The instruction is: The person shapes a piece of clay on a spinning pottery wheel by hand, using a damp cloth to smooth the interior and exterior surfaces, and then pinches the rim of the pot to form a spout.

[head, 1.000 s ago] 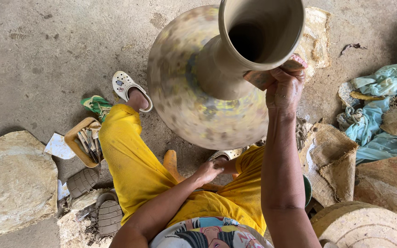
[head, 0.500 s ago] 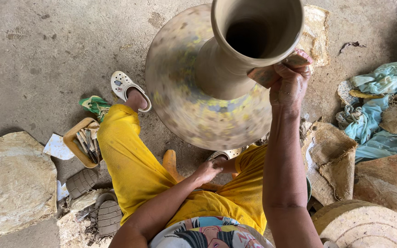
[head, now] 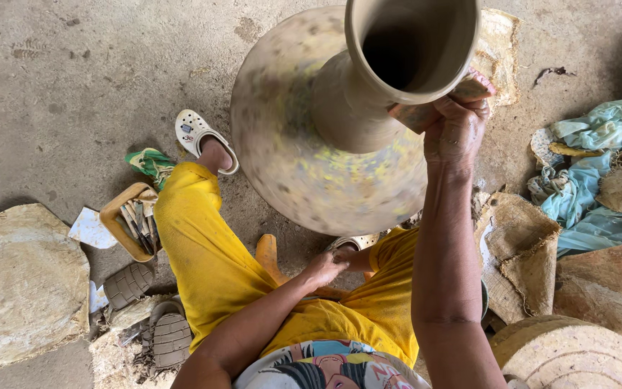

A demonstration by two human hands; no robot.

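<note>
Clay vase (head: 325, 137) | right hand (head: 455, 130) at rim | tool tray (head: 132, 223) left

My right arm is raised and nearly straight, forearm running up to the flared rim of the clay vase (head: 340, 122). My right hand (head: 457, 124) is closed below that rim on its right side, fingers (head: 473, 86) curled over a small flat pad pressed against the neck, knuckles towards me. My left arm is bent at the elbow and held low, below the vase's belly. My left hand (head: 327, 267) rests loosely curled on my lap, holding nothing.
</note>
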